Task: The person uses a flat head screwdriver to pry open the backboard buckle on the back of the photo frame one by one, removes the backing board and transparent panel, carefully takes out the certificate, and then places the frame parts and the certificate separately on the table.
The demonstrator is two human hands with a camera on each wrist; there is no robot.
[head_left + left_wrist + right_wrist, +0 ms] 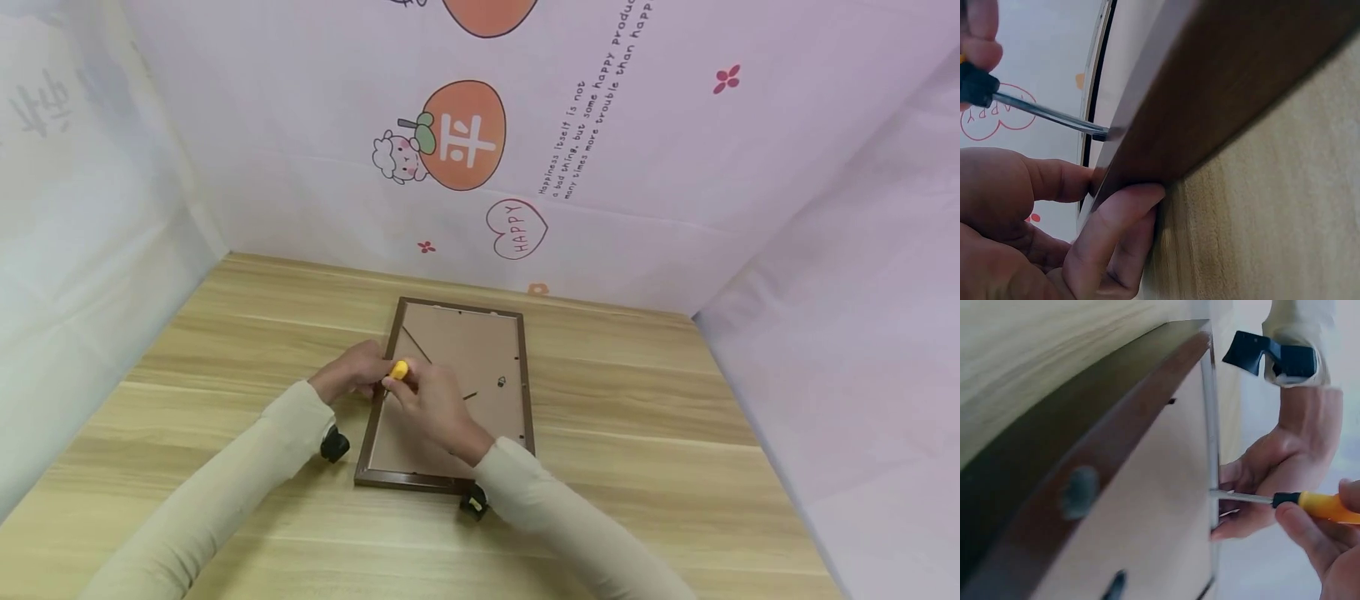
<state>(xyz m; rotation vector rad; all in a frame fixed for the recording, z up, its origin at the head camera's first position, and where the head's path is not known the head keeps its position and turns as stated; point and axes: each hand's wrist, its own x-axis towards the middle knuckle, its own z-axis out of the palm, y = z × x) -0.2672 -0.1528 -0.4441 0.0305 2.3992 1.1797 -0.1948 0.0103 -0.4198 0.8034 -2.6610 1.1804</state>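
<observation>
A brown picture frame (405, 479) lies face down, its tan backing board (476, 342) upward. My right hand (442, 404) grips a screwdriver (1319, 505) by its yellow handle with a black collar. The metal shaft reaches the inner edge of the frame's left side, where the tip (1102, 132) touches. Close beside it, my left hand (360, 367) pinches that same side, with one digit on top and curled fingers against the outer face (1197, 94). In the head view the right hand hides the shaft and part of the board.
Thin dark strips (416, 343) and a small dark fitting (501, 382) show on the board. Several small dark tabs (517, 358) sit along the rim. The wood-grain table (622, 400) meets a printed white sheet (615, 250) behind and plain sheets at both sides.
</observation>
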